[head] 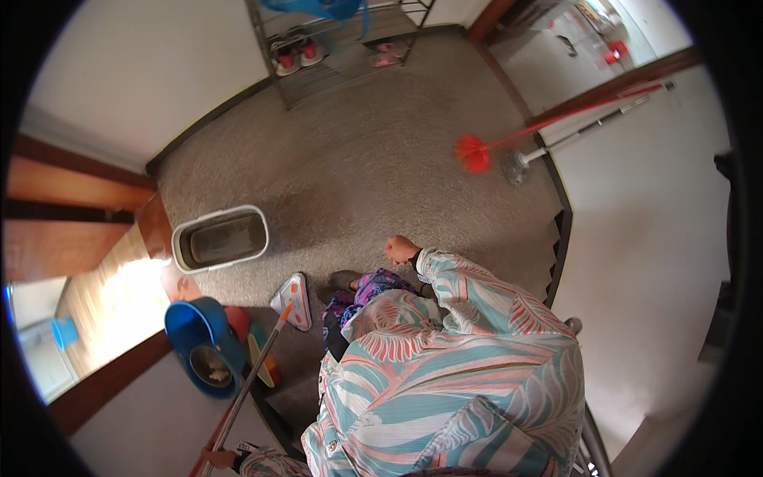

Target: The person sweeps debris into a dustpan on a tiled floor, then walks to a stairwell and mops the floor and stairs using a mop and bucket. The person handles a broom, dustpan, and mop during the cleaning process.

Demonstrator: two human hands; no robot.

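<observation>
At the lower left, my left hand (220, 458) is closed around the metal pole (247, 384) of a flat triangular mop. A red pole runs alongside, and whether my fingers hold it too is unclear. The white mop head (294, 302), with orange parts, is by my feet. My right hand (400, 249) is curled in a loose fist in front of my body, with nothing visible in it. Ahead on the left, a grey-white oblong bucket (219, 267) stands on the floor with dark water in it.
A blue mop bucket (205, 352) with a spin basket stands left, beside colored plastic items (259, 352). Against the right wall lean a red-bristled brush (473, 152) and another long-handled tool (517, 166). A shoe rack (340, 74) stands ahead. Stair edges (557, 238) show at right.
</observation>
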